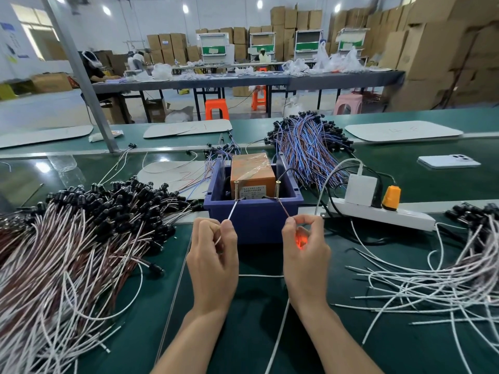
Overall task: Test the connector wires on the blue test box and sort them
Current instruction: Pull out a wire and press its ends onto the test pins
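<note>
While a heap of brown and white connector wires [81, 238] with black ends crowds the green bench [243, 319] on the left and a looser spread of white wires [432, 279] lies on the right, the strip between them holds the blue test box [253, 220], set centrally just beyond both hands. Behind the box on the far right lies a bundle of blue and purple wires [310, 147]. A white power strip [378, 211] carrying a white adapter [360, 190] and an orange plug [390, 197] sits just right of the box, and a phone [448, 161] lies farther off on the right. An orange unit [252, 174] sits inside the box, with two upright screws at its near rim. The left hand [213, 255] pinches a white lead [233, 210] that runs up to the foot of the left screw [236, 190]. The right hand [306, 255] pinches a brown lead [283, 209] that reaches the right screw [277, 189], and a red glow [300, 238] shows between its curled fingers.
</note>
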